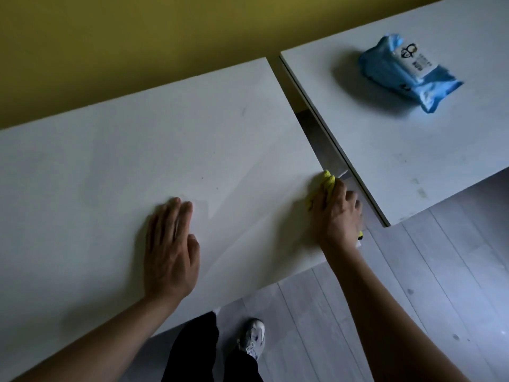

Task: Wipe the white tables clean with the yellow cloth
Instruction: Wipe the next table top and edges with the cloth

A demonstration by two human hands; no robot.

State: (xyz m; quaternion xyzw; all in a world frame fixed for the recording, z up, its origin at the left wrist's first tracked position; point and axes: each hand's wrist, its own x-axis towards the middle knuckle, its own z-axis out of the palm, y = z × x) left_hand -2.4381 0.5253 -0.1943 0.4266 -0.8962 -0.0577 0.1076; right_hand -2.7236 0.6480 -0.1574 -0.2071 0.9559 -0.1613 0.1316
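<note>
Dark trousers (192, 351) and a white laced sneaker (253, 337) stand on pale grey floor planks (413, 285) at the bottom of the head view, closest to the lens. Two bare forearms reach up from there onto a smooth, matte white desk (110, 161) with square corners and a few faint specks.

Left hand (172, 249) lies palm down on the desk, its grip spread flat with fingers straight and close together, holding nothing. Broad bare desk surface stretches beyond and to the left of it, up to an olive-yellow wall (137, 37).

Right hand (336, 213) sits at the desk's right edge, near the front corner, fingers curled down over a bunched yellow cloth (327, 180). Soft, ribbed folds of the cloth show past the fingertips, and a small bit shows below the heel of the hand; the rest is covered by the palm. The little-finger side of the hand hangs over the desk's edge.

Just right of that grip runs a narrow gap with a dull metal strip in it, then a second white desk (413, 147), thin-edged and smudged near its front. Well beyond the right hand, on this second desk, lies a crinkled blue soft pack of wipes (407, 70) with a white label.
</note>
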